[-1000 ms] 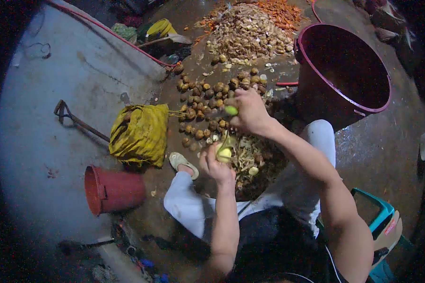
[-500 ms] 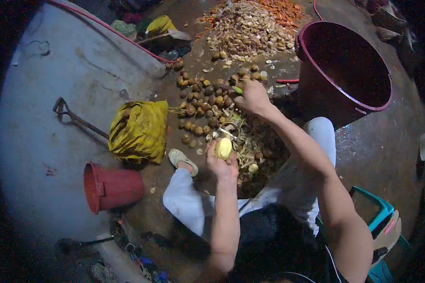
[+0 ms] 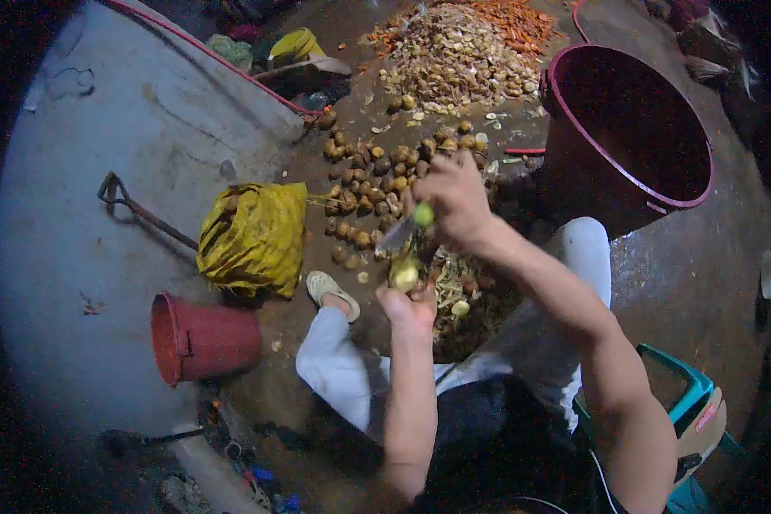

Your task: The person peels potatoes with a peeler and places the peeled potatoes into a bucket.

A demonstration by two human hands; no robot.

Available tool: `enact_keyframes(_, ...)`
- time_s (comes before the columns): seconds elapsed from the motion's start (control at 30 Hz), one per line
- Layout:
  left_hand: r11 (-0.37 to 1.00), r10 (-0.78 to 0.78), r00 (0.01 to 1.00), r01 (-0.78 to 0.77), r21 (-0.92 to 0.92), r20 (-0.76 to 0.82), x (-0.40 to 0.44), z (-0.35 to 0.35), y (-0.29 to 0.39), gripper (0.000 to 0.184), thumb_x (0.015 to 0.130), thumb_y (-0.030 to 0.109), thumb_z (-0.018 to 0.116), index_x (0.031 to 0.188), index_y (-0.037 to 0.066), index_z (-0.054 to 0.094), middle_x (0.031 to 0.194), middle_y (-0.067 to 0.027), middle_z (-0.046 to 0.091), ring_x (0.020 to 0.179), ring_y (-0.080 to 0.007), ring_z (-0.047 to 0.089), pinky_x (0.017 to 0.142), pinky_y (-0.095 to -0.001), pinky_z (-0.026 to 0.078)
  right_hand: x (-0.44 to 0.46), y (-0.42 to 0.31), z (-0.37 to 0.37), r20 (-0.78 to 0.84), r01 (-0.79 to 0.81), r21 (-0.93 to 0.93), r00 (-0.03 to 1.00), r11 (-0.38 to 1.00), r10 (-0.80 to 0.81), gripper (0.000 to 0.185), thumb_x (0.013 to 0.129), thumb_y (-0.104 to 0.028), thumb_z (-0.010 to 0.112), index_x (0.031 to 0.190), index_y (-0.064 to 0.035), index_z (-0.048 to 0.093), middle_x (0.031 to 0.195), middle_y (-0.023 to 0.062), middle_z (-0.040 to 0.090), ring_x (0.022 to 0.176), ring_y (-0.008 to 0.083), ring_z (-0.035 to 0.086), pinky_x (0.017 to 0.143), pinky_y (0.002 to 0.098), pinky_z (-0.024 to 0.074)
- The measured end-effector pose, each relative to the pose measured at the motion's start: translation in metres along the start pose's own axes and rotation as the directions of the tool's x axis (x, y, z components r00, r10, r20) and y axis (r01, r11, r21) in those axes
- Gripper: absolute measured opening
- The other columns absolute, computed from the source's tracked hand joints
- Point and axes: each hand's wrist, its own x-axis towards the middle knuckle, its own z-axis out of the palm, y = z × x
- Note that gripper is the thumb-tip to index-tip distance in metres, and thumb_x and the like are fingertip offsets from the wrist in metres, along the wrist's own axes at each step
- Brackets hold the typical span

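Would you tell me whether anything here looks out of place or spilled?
A few pale slices lie loose on the floor between the pale heap and the brown round produce, so they look stray. The small red bucket looks tipped, though the wide-angle view may cause that. I see no clear damage.

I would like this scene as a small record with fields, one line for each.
Left hand: holds pale yellow rounded vegetable
Right hand: holds green-handled metal knife
Ahead: loose round brown vegetables
Farther ahead: heap of pale pieces beside orange pieces
Left side: crumpled yellow sack, red round bucket
Right side: large dark-red round tub
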Motion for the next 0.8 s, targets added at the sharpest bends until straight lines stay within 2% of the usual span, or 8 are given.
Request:
enact_keyframes(0.07, 0.999, -0.035, 0.988, 0.035, 0.003, 0.151, -0.002, -0.01, -0.002, 0.029, 0.087, 0.03, 0.045, 0.086, 0.005, 0.061, 0.069, -0.0027, 0.059, 0.039, -0.0112, 0.039, 0.034, -0.024, 0.03, 0.006, 0.037, 0.008, -0.155, -0.184, -0.025, 0.972, 0.983, 0.178, 0.036, 0.051, -0.024, 0.073, 0.086, -0.0194, 0.068, 0.077, 0.0048, 0.059, 0.082, 0.0241, 0.055, 0.071, 0.0398, 0.0373)
enact_keyframes(0.1, 1.0, -0.008, 0.998, 0.008, -0.001, 0.062, -0.007, -0.001, -0.001, 0.03, 0.087, 0.032, 0.047, 0.089, 0.005, 0.06, 0.068, -0.0032, 0.057, 0.039, -0.0108, 0.035, 0.037, -0.0239, 0.03, 0.005, 0.062, 0.02, -0.199, -0.204, -0.106, 0.963, 0.973, 0.18, 0.043, 0.05, -0.024, 0.077, 0.092, -0.0158, 0.068, 0.077, 0.0074, 0.059, 0.081, 0.0276, 0.057, 0.071, 0.0413, 0.04)
enact_keyframes(0.23, 0.986, 0.038, 0.995, -0.022, -0.162, 0.096, -0.018, 0.034, 0.012, 0.031, 0.088, 0.034, 0.05, 0.096, 0.005, 0.059, 0.078, -0.0078, 0.059, 0.044, -0.0108, 0.037, 0.039, -0.0231, 0.03, 0.006, 0.052, 0.011, -0.126, -0.321, -0.053, 0.942, 0.946, 0.312, 0.053, 0.052, -0.023, 0.083, 0.101, -0.0092, 0.068, 0.083, 0.014, 0.061, 0.083, 0.0345, 0.06, 0.073, 0.0428, 0.047)
enact_keyframes(0.33, 0.995, 0.07, 0.996, -0.074, -0.064, -0.057, 0.0, 0.016, 0.006, 0.032, 0.089, 0.035, 0.049, 0.097, 0.006, 0.058, 0.084, -0.009, 0.06, 0.049, -0.0109, 0.04, 0.038, -0.0218, 0.03, 0.004, 0.059, 0.021, -0.051, -0.286, -0.045, 0.957, 0.957, 0.284, 0.053, 0.052, -0.025, 0.083, 0.1, -0.0099, 0.068, 0.083, 0.0159, 0.061, 0.081, 0.0339, 0.061, 0.07, 0.0436, 0.0477)
enact_keyframes(0.57, 0.992, 0.094, 0.993, -0.1, 0.074, 0.077, -0.002, -0.015, 0.0, 0.026, 0.09, 0.035, 0.048, 0.092, 0.009, 0.054, 0.078, -0.003, 0.057, 0.046, -0.0089, 0.039, 0.034, -0.0202, 0.024, 0.002, 0.053, 0.049, 0.062, -0.438, 0.101, 0.899, 0.893, 0.434, 0.045, 0.057, -0.02, 0.073, 0.1, -0.008, 0.068, 0.087, 0.02, 0.063, 0.081, 0.0363, 0.062, 0.078, 0.0418, 0.0506)
enact_keyframes(0.67, 0.983, 0.15, 0.985, -0.14, 0.116, -0.083, -0.001, 0.0, -0.003, 0.023, 0.09, 0.033, 0.048, 0.092, 0.011, 0.054, 0.078, -0.0006, 0.056, 0.045, -0.0088, 0.039, 0.034, -0.0202, 0.026, -0.004, 0.02, 0.037, -0.126, -0.139, 0.312, 0.974, 0.94, 0.186, 0.039, 0.056, -0.016, 0.071, 0.093, -0.0054, 0.068, 0.085, 0.0221, 0.063, 0.084, 0.036, 0.062, 0.077, 0.0427, 0.0506)
enact_keyframes(0.7, 0.982, 0.154, 0.967, -0.129, 0.136, -0.201, 0.0, 0.004, -0.005, 0.022, 0.09, 0.032, 0.048, 0.092, 0.012, 0.054, 0.078, 0.0004, 0.056, 0.044, -0.0089, 0.039, 0.034, -0.0204, 0.027, 0.0, 0.016, 0.034, -0.071, -0.045, 0.132, 0.996, 0.99, 0.054, 0.036, 0.055, -0.014, 0.07, 0.089, -0.0044, 0.068, 0.08, 0.0218, 0.063, 0.078, 0.0357, 0.064, 0.073, 0.0423, 0.0518)
enact_keyframes(0.8, 0.96, 0.141, 0.99, -0.139, 0.243, 0.007, -0.018, 0.005, -0.003, 0.024, 0.09, 0.029, 0.044, 0.089, 0.009, 0.055, 0.068, -0.0018, 0.053, 0.038, -0.0102, 0.035, 0.033, -0.0238, 0.026, 0.004, 0.025, 0.023, -0.036, -0.286, 0.22, 0.953, 0.933, 0.3, 0.031, 0.055, -0.014, 0.07, 0.085, -0.0038, 0.067, 0.075, 0.0207, 0.063, 0.072, 0.0343, 0.064, 0.068, 0.0421, 0.0524)
